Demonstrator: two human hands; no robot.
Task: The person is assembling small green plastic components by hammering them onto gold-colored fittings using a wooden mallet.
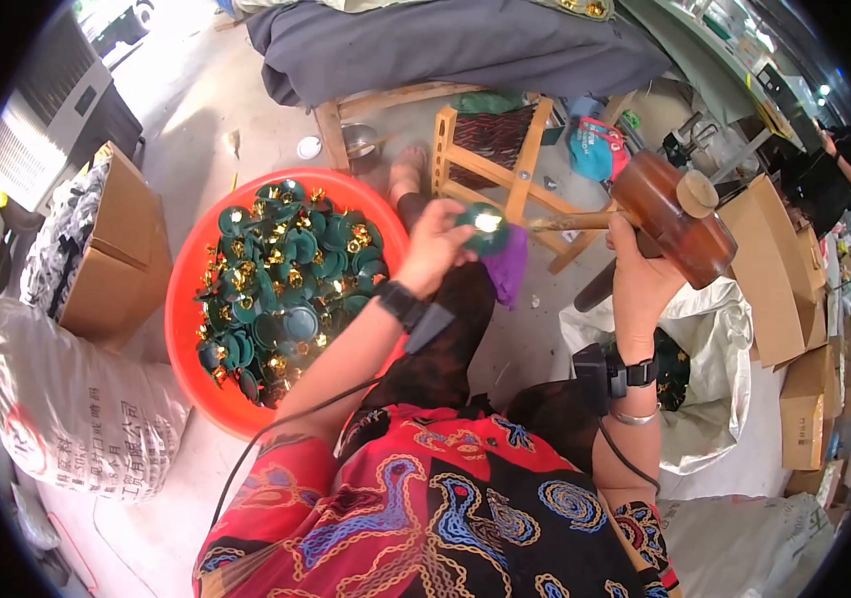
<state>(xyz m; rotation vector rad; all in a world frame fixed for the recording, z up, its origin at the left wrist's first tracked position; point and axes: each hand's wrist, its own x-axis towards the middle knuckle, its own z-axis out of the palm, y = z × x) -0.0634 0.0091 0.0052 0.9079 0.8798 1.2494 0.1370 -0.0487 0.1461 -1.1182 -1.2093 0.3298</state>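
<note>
Sack (77,419): a white woven sack is lying at the far left, slumped against the basin, out of the hands' way.
Cardboard box (112,254): it is sitting open just behind the sack, showing dark, glinting contents too small to make out.
Orange basin (186,299): the round basin is resting on the floor just left of the person's knee, seemingly so the left arm is reaching it without stretching; it is holding a heap of green round pieces (281,284) with gold fittings.
Left hand (433,244): it is pinching one green piece (485,224) between fingertips, holding it up over the lap, just right of the basin, with its bright centre facing the mallet head.
Purple cloth (510,269): it is hanging just under the held piece, touching it or nearly so; I cannot tell which.
Wooden stool (500,164): it is standing just beyond the hands, on the floor.
Right hand (640,274): it is clenching the handle of a brown mallet (675,214), keeping the head raised to the right of the green piece and apart from it.
White bag (714,379): it is gaping open beside the right forearm, close under the working hand.
Cartons (794,279): brown boxes are stacking up along the right edge.
</note>
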